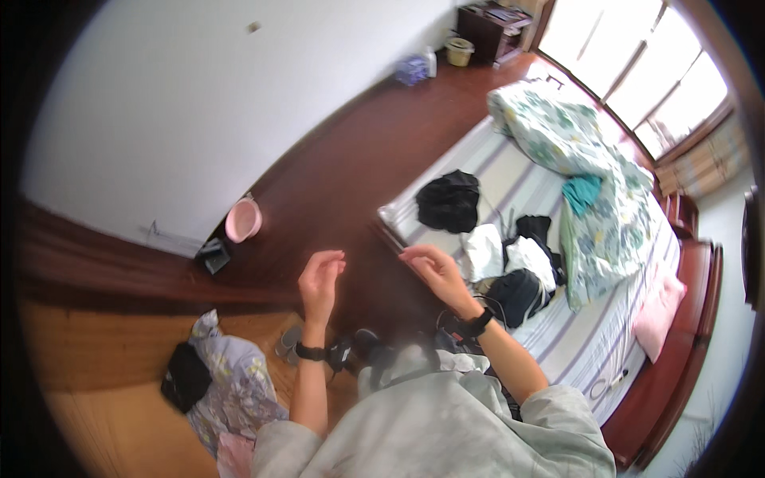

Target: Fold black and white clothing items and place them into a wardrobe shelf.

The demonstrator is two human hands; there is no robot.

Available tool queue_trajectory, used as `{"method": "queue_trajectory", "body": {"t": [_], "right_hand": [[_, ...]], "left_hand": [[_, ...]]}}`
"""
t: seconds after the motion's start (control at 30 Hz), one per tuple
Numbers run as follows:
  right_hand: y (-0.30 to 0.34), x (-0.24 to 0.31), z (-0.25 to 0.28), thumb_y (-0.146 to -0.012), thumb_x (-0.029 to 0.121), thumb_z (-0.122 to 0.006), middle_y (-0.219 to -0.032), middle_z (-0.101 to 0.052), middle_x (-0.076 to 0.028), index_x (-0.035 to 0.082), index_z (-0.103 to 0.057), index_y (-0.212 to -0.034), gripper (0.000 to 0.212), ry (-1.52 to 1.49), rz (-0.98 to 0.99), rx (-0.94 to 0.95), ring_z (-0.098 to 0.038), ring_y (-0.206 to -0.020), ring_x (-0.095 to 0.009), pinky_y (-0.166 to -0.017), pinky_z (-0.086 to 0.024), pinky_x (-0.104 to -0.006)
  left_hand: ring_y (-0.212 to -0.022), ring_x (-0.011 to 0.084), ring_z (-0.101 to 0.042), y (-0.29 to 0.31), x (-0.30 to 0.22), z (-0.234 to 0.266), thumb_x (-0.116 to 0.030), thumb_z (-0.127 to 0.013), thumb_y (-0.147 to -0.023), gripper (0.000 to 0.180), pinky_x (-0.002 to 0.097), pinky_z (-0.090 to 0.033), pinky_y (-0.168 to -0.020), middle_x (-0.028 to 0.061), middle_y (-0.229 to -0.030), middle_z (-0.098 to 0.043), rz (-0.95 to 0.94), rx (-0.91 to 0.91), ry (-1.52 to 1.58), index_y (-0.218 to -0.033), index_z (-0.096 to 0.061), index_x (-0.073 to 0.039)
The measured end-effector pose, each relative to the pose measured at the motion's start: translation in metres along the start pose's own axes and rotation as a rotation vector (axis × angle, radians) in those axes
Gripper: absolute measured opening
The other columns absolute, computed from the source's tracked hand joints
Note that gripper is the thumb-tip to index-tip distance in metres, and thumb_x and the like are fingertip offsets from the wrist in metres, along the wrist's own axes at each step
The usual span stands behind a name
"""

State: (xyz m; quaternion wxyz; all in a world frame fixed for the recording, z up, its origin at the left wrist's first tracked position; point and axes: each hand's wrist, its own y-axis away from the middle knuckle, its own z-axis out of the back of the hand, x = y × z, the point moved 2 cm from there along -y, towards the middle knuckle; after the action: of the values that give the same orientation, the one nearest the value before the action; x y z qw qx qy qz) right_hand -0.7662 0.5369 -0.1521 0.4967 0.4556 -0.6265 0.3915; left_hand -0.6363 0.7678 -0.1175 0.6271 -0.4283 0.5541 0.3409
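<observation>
My left hand (320, 279) is raised above the dark red floor, palm inward, its fingers loosely bent and nothing in them. Across from it, my right hand (434, 271) hangs near the corner of the bed (510, 167), fingers stretched toward the left hand and holding nothing. A gap separates the two hands. Black bands circle both wrists. Nearest to my right hand on the striped sheet lies a white garment (482, 252). Beyond it is a crumpled black garment (449, 201), and to the right a heap of black and white clothes (518, 296).
A floral quilt (613, 231), teal cloth (582, 192) and pink pillow (660, 314) lie farther along the bed. A pink basin (243, 220) stands by the wall. Floral fabric (235, 370) and a black cloth (186, 378) lie at lower left on a wooden surface (103, 406).
</observation>
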Motion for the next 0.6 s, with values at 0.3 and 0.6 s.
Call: {"method": "queue_trajectory", "body": {"t": [0.3, 0.6], "right_hand": [[0.145, -0.240, 0.221, -0.089, 0.004, -0.059, -0.112, -0.073, -0.015, 0.002, -0.066, -0.123, 0.035, 0.377, -0.444, -0.659, -0.072, -0.102, -0.026, -0.091, -0.057, -0.0372], [0.203, -0.284, 0.366, -0.072, 0.008, -0.072, -0.145, -0.047, -0.019, 0.016, -0.052, -0.142, 0.073, 1.093, -0.585, -1.073, -0.040, -0.138, -0.039, -0.112, -0.038, -0.0525]], "left_hand": [[-0.091, 0.0134, -0.068, 0.039, 0.100, -0.116, -0.008, -0.058, -0.104, 0.019, 0.0275, -0.058, -0.081, 0.0084, -0.110, -0.071, 0.369, 0.137, -0.136, -0.118, -0.068, 0.001], [-0.091, 0.0121, -0.067, 0.063, 0.146, -0.176, -0.005, -0.058, -0.103, 0.017, 0.0266, -0.057, -0.079, 0.0056, -0.108, -0.071, 0.441, 0.316, -0.292, -0.116, -0.069, -0.002]]}}
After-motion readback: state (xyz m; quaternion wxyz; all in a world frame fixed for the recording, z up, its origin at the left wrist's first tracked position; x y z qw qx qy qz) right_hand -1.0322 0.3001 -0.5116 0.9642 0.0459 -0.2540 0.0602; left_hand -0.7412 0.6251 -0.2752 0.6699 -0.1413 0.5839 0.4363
